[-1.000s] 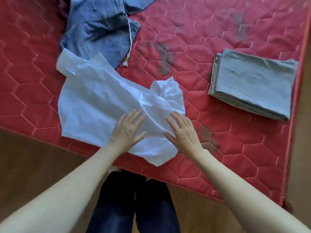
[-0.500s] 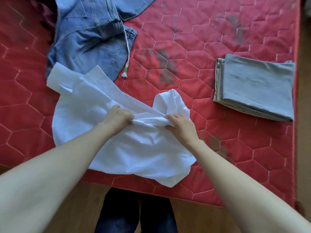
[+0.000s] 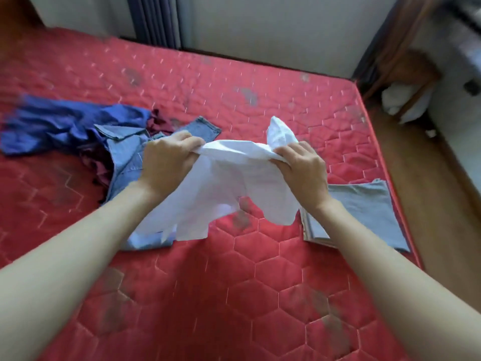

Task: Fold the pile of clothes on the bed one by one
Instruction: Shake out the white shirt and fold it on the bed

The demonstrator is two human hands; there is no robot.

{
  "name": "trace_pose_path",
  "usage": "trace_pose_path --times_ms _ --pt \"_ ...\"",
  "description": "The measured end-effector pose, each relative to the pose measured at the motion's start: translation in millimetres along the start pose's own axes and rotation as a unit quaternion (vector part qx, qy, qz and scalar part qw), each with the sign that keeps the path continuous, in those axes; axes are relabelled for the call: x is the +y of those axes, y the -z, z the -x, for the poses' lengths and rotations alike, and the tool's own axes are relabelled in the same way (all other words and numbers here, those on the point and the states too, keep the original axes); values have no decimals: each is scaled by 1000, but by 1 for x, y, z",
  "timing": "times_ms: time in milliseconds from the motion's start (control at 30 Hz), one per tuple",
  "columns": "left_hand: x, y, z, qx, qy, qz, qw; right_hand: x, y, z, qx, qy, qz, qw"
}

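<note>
White garment [image 3: 223, 183]: centre of the frame, held up above the bed; its top edge is bunched and stretched between the two hands, and the rest hangs down in creased panels. Lower edges hang over or near the mattress; contact cannot be confirmed.
Left hand [image 3: 166, 162]: left of centre, fingers curled tight round the garment's left end, gripping it.
Right hand [image 3: 302, 170]: right of centre, fingers curled round the garment's right end, gripping it; a loose tuft of white cloth stands up above the knuckles.
Forearms: both bare, entering from the lower corners of the frame and converging on the garment.
Jeans [image 3: 125, 157]: light blue denim, unfolded, left of centre, partly hidden behind the left hand and the hanging garment; one leg hem shows just above the left hand.
Blue garment [image 3: 57, 128]: deep blue, crumpled, at the left edge of the frame, touching the jeans.
Maroon cloth [image 3: 158, 123]: dark red, crumpled, showing above and below the jeans.
Grey stack [image 3: 364, 204]: folded flat, at the right of the frame near the mattress edge, partly behind the right forearm.
Bed [image 3: 260, 282]: red quilted mattress with a hexagon stitch and dark smudges, filling most of the frame.
Surroundings: pale wall [image 3: 260, 27] and dark curtain [image 3: 153, 19] at the top; wooden floor [image 3: 429, 191] at the right.
</note>
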State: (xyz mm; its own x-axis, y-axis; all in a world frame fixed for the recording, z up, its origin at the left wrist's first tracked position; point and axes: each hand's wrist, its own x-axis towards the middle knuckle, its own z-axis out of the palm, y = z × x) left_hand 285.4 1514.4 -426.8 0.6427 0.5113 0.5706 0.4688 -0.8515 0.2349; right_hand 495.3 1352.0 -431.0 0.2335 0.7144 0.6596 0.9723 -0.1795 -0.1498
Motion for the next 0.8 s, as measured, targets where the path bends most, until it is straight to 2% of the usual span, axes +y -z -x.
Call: trace_pose_path --times_ms 133,233,300,367,433,500,567,633,800 --pt "17 10 18 72 -62 -5 995 1 22 9 62 36 30 997" --pt "30 -14 72 58 -97 6 994 0 14 61 59 32 45 997" --pt "40 -36 121 2 -89 7 996 -8 2 116 12 16 47 999" --pt "51 -57 176 -91 -67 12 994 -23 -8 185 -108 -25 43 993" --pt "63 -71 228 -195 -57 23 979 -43 -8 252 -257 -62 41 964" --pt "75 -81 266 -306 -68 12 950 -59 -6 303 -348 -59 28 935" --pt "84 -86 283 -392 -61 -1 918 -64 -4 326 -376 -75 9 924" --pt "92 -92 281 -430 -46 3 902 -62 -5 326 -374 -113 5 921" --pt "103 -131 231 -409 -33 27 912 -39 -28 285 -372 -212 8 904"
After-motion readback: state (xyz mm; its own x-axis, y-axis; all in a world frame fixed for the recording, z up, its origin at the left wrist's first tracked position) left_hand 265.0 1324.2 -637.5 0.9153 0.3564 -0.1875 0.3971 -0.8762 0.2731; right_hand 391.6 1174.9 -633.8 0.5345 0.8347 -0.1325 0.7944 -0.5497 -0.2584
